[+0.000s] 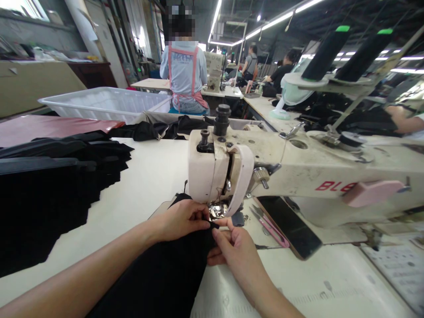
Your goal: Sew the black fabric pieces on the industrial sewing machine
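A length of black fabric [159, 274] runs from the lower edge of the view up to the needle area of a cream sewing machine [265, 150]. My left hand [185, 218] is closed, pinching the fabric's edge just in front of the metal presser foot [218, 210]. Close beside it, my right hand [232, 243] grips the same edge between thumb and fingers. The fingertips of both hands nearly meet there. A small dark grey piece [237, 219] shows by my right index finger. The needle tip cannot be made out.
Stacked black fabric pieces [49, 190] cover the table's left side. Pink thread snips [273, 229] and a phone [291, 227] lie right of the needle area. Black thread cones [326, 55] stand above the machine. A white plastic bin [106, 104] and a seated person [183, 70] are beyond.
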Available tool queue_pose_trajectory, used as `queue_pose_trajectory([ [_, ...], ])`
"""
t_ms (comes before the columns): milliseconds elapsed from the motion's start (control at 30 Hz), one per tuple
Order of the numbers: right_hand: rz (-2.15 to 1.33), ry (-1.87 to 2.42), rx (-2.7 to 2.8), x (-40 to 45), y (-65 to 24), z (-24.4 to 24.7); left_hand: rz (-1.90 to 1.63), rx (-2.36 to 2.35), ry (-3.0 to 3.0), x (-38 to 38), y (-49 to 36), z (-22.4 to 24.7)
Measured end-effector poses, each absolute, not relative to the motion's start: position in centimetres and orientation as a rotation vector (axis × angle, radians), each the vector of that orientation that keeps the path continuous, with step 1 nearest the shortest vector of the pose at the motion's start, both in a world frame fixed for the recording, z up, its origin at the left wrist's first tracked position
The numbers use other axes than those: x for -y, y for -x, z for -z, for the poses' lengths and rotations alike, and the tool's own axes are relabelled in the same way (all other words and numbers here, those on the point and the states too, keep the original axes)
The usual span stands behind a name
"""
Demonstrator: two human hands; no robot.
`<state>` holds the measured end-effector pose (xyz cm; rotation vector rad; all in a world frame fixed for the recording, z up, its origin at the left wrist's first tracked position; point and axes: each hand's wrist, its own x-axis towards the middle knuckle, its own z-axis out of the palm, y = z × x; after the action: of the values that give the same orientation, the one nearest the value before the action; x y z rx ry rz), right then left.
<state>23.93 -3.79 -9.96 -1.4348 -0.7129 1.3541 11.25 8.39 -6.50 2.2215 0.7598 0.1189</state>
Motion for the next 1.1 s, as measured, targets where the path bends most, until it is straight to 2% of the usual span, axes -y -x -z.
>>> queue_pose_trajectory([
  [300,-1.346,1.515,0.896,6.0,-22.9,10.7,-0.093,-1.146,-2.096,-7.2,-12.3,6.2],
  [900,-1.395,1.541,1.003,3.8,-25.0,10.7,-0.137,-1.253,-2.004,-7.8,-13.3,6.9],
  [1100,-1.324,1.478,0.902,4.7,-24.3,11.9,-0.284,-1.301,-1.962,-8.9,-13.4,6.9],
])
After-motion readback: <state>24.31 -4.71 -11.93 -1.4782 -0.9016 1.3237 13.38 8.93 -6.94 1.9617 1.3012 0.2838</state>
